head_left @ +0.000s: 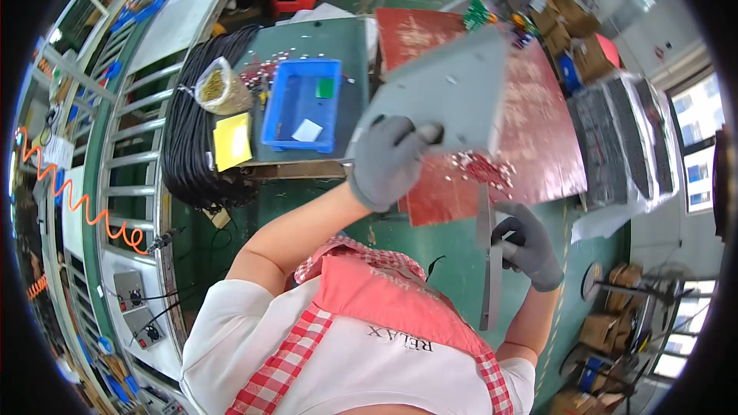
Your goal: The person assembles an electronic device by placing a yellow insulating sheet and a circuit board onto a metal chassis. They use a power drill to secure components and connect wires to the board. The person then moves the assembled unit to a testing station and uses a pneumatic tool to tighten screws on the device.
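Note:
My left hand (387, 165), in a grey work glove, grips the near edge of a flat grey sheet-metal panel (453, 96). The panel is raised and tilted over a red-topped table, with a few small holes or marks on its face. Lower and to the right, my gloved right hand (532, 247) is closed on a second grey metal piece (490, 284), seen nearly edge-on as a narrow upright strip. Its full shape cannot be made out. Small red and white parts (486, 169) lie in a pile on the red tabletop (538, 131), just beyond the right hand.
On the dark green table to the left stand a blue tray (304, 77), a bag of small yellowish parts (221, 88) and a yellow card (233, 141). Black cable (188, 131) hangs over that table's left edge. A roller conveyor (134, 150) runs farther left; wrapped black stacks (623, 138) stand right.

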Tool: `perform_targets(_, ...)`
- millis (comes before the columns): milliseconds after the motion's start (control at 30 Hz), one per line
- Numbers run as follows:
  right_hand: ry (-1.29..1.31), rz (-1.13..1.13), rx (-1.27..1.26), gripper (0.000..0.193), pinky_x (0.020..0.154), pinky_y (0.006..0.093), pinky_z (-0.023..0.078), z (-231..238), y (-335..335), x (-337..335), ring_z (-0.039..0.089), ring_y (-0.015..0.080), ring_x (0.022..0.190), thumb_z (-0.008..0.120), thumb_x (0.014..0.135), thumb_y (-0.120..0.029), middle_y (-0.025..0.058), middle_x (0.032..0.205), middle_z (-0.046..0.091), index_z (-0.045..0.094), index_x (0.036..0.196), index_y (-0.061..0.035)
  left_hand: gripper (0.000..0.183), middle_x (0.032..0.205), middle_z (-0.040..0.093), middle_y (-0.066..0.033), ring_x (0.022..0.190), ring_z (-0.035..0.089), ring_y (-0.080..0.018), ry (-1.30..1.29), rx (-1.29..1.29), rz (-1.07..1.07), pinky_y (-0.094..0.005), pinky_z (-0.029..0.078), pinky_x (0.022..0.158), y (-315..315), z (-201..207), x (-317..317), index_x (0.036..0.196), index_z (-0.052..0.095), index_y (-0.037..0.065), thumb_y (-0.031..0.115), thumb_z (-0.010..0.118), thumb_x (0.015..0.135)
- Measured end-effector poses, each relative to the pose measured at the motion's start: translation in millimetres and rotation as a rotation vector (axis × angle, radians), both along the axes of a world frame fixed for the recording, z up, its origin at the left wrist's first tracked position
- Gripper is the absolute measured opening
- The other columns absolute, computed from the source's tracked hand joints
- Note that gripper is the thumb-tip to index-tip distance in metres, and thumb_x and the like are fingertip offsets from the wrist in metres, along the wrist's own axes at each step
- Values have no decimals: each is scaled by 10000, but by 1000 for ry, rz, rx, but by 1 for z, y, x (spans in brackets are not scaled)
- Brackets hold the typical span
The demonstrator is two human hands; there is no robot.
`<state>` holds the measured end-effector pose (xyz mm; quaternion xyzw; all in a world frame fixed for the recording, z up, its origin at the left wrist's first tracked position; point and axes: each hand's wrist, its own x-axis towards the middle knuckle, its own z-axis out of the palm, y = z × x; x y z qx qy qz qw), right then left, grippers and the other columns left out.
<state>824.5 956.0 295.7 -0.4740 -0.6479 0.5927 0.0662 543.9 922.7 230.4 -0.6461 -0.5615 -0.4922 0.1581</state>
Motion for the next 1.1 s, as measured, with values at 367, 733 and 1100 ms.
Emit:
perform_targets(367,1024,-330,-375,257,716,300,526,-47,101,-265,638,169,835,571,812,-81,84,944,658,608,1051,8,462,882,527,-33,782,581,-232,525,-867,-149,-341,500,610,-37,-141,-235,1230,519,284,144,545,791)
perform_targets(733,1051,-213,-836,266,723,293,526,-142,148,-450,632,166,878,566,832,-114,88,967,651,597,1071,-2,443,1332,443,-165,1172,506,-270,-2276,-431,-1252,-472,478,930,-7,-148,-298,1232,516,96,235,653,834)
perform_targets(1100,223,-429,112,247,743,324,499,-291,229,-426,606,209,887,557,868,-221,87,980,628,586,1057,-65,213,953,641,-144,837,666,-263,-2422,-463,-101,-209,564,584,41,-239,-353,988,537,30,213,428,968)
